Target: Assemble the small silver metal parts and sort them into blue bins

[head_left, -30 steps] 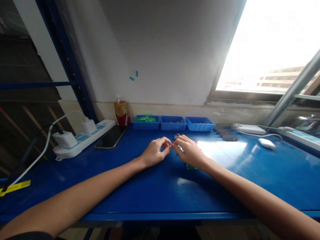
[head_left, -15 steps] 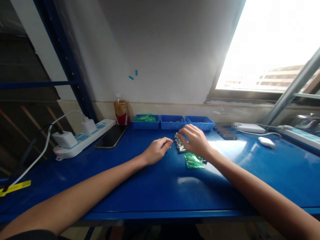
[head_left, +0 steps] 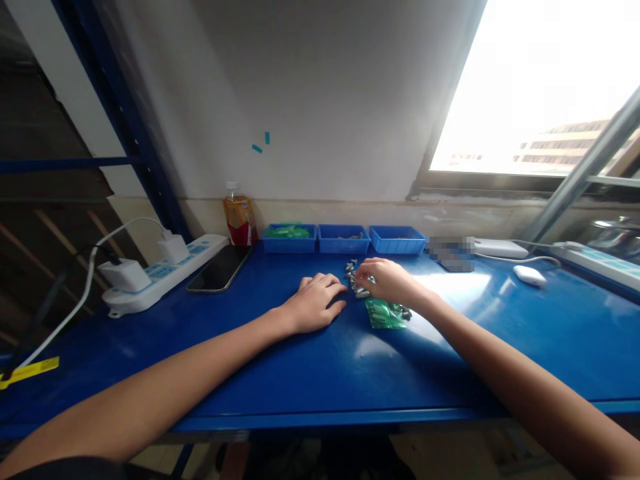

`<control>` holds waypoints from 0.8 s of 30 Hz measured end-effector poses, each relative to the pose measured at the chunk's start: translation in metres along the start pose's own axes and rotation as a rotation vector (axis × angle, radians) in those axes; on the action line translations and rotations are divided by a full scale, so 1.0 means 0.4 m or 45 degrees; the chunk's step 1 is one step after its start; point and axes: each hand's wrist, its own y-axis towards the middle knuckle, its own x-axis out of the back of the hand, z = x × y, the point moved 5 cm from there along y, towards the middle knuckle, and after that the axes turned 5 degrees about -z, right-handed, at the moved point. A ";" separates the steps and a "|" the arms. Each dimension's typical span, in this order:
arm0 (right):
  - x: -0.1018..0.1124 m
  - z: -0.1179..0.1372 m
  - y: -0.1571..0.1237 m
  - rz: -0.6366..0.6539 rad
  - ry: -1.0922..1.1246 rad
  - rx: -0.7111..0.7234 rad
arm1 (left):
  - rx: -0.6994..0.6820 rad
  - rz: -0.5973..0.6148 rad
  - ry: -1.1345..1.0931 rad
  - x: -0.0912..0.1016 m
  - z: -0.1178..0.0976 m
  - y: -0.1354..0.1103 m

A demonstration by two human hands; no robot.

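Note:
My left hand point(head_left: 317, 305) lies palm down on the blue table with its fingers spread and nothing in them. To its right is a small row of shiny metal parts point(head_left: 351, 272) that look like screws. My right hand point(head_left: 390, 279) bends over this row, fingertips curled down and pinched together among the pieces. What they grip is partly hidden. Just in front of that hand lies a green plastic bag point(head_left: 384, 315) with metal parts inside. A few darker small parts point(head_left: 407, 313) sit at the bag's right edge.
Along the wall stand a blue bin of green bags point(head_left: 290, 247), a blue bin of metal parts point(head_left: 344, 247) and another blue bin point(head_left: 397, 248). Leftward are a drink bottle point(head_left: 239, 217), a phone point(head_left: 220, 270) and a power strip point(head_left: 165, 277). A white case point(head_left: 530, 275) lies right.
My left hand has opened from a loose curl and flattened onto the table. My right hand has lowered, its fingers closing in on the metal parts. The view has shifted slightly.

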 end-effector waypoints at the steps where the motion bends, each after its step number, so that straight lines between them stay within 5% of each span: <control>1: -0.006 0.013 0.002 -0.009 -0.019 -0.008 | -0.002 0.001 0.004 -0.001 0.001 0.000; 9: -0.017 0.028 0.008 -0.053 -0.049 -0.006 | -0.010 -0.021 0.025 0.001 0.000 -0.002; 19: 0.001 0.070 0.008 -0.049 0.748 -0.246 | 0.045 -0.333 -0.045 0.047 0.000 -0.005; 24: 0.014 0.073 -0.002 -0.250 0.464 -0.038 | 0.074 -0.378 -0.061 0.052 0.000 -0.005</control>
